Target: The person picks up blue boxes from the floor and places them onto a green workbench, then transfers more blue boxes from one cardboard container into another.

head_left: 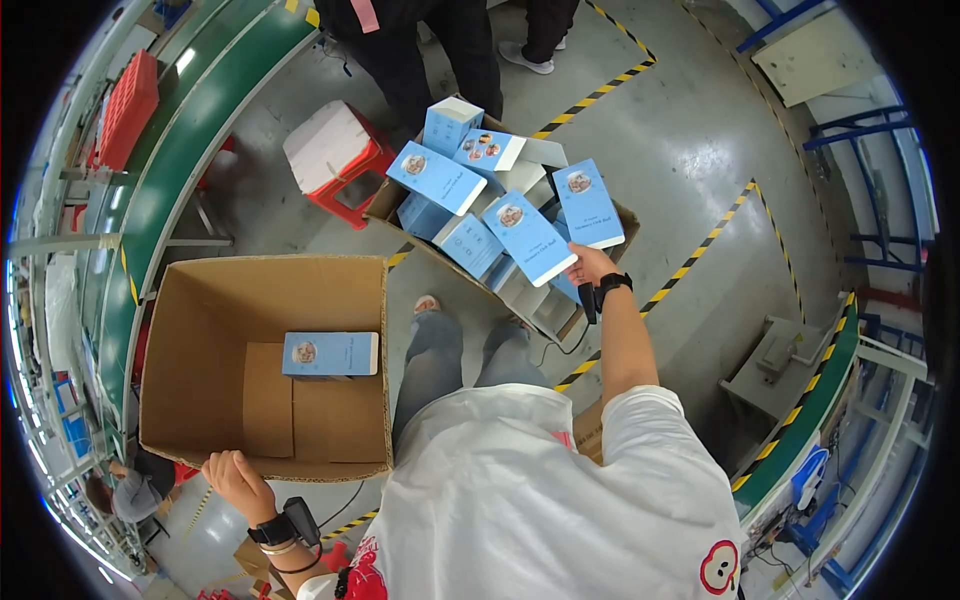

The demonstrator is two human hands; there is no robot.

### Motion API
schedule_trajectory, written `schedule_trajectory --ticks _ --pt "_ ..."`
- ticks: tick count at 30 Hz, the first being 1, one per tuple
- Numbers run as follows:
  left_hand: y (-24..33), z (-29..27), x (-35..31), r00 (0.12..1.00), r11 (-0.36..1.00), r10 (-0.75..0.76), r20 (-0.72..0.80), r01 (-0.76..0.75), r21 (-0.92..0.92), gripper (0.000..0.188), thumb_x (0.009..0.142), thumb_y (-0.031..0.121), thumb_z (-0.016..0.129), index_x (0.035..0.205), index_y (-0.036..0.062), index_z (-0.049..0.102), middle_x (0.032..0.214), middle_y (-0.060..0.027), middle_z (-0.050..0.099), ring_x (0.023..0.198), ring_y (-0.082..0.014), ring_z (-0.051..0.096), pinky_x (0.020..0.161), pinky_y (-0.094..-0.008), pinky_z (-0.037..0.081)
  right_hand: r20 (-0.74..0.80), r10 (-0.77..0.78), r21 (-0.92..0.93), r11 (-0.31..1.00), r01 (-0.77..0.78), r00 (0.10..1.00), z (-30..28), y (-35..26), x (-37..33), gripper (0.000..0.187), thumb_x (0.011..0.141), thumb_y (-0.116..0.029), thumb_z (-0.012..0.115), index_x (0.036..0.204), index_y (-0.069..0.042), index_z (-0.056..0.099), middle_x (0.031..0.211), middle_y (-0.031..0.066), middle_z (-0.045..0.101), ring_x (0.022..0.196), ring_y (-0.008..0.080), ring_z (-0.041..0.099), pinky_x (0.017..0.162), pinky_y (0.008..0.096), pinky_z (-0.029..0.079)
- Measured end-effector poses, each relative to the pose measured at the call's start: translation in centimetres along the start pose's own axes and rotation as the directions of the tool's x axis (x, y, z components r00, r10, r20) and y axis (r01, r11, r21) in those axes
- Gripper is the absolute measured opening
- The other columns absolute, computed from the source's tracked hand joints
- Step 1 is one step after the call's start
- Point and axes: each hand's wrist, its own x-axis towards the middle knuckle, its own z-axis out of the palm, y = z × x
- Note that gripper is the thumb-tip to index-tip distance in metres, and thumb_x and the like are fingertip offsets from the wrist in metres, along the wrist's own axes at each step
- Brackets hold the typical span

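Note:
At the lower left, my left hand [240, 484] has its fingers curled on the near rim of a large open cardboard box [215, 330]. One light blue carton [330, 354] with a round picture lies inside that box, against its right side. My right hand [593, 266] is closed at the near end of another blue carton [528, 236], its thumb at the white edge. That carton rests tilted on a heaped second cardboard box [627, 222], among several similar cartons. Right beside my hand lies one more blue carton [588, 203]. The fingers beneath the gripped carton are hidden.
A red stool with a white top [335, 160] stands beyond the boxes. A person in dark trousers [440, 50] stands at the far side of the heaped box. Green conveyor [215, 110] curves along the left. Yellow-black tape [700, 245] marks the floor.

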Motion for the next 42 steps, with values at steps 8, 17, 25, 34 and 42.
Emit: schedule_trajectory --ticks 8,17,25,34,42 --pt "0.3 -0.2 0.7 1.000 1.000 -0.002 -0.023 0.001 -0.004 0.036 0.093 0.018 0.036 0.060 0.0029 0.035 0.060 -0.0119 0.036 0.062 -0.0295 0.036 0.067 -0.0377 0.032 -0.485 -0.244 0.217 0.897 0.386 0.840 -1.9 -0.4 0.9 0.036 0.087 -0.032 0.057 0.104 0.000 0.055 0.088 0.0123 0.063 0.062 0.0209 0.060 0.055 0.0302 0.051" --pt "-0.2 -0.3 0.1 0.998 0.996 -0.061 -0.023 0.062 0.069 0.036 0.092 0.018 0.037 0.059 0.0030 0.035 0.060 -0.0117 0.036 0.062 -0.0292 0.037 0.067 -0.0376 0.031 -0.402 -0.111 0.136 0.974 0.179 0.909 -4.0 -3.6 4.0 0.026 0.083 -0.022 0.060 0.095 0.001 0.059 0.074 0.0119 0.062 0.055 0.0221 0.059 0.044 0.0325 0.048" --pt "0.7 -0.1 1.2 1.000 0.999 -0.016 0.003 0.016 0.029 0.036 0.092 0.017 0.038 0.059 0.0034 0.036 0.060 -0.0113 0.036 0.061 -0.0294 0.036 0.068 -0.0376 0.032 -0.865 -0.161 -0.004 0.949 0.315 0.475 -9.4 -1.7 8.0 0.046 0.080 -0.026 0.066 0.105 0.010 0.053 0.088 0.0182 0.062 0.077 0.0286 0.063 0.064 0.0365 0.051" --pt "3.0 -1.8 1.7 0.983 0.991 0.119 -0.143 -0.125 -0.036 0.038 0.092 0.022 0.039 0.057 0.0059 0.038 0.059 -0.0097 0.036 0.061 -0.0283 0.039 0.065 -0.0379 0.032 -0.395 -0.785 -0.477 0.619 0.625 0.476 3.6 -6.1 -7.7 0.025 0.087 -0.015 0.059 0.105 0.001 0.057 0.099 0.0080 0.060 0.090 0.0152 0.057 0.083 0.0280 0.044" --pt "5.8 -2.7 3.5 0.961 0.968 0.215 -0.173 -0.233 -0.092 0.044 0.091 0.033 0.042 0.054 0.0097 0.038 0.056 -0.0063 0.037 0.057 -0.0250 0.040 0.063 -0.0368 0.031 0.883 -0.383 -0.272 0.056 0.961 0.273 34.2 -16.7 -21.7 0.041 0.081 -0.030 0.067 0.107 0.000 0.057 0.098 0.0123 0.063 0.089 0.0222 0.062 0.080 0.0346 0.048"
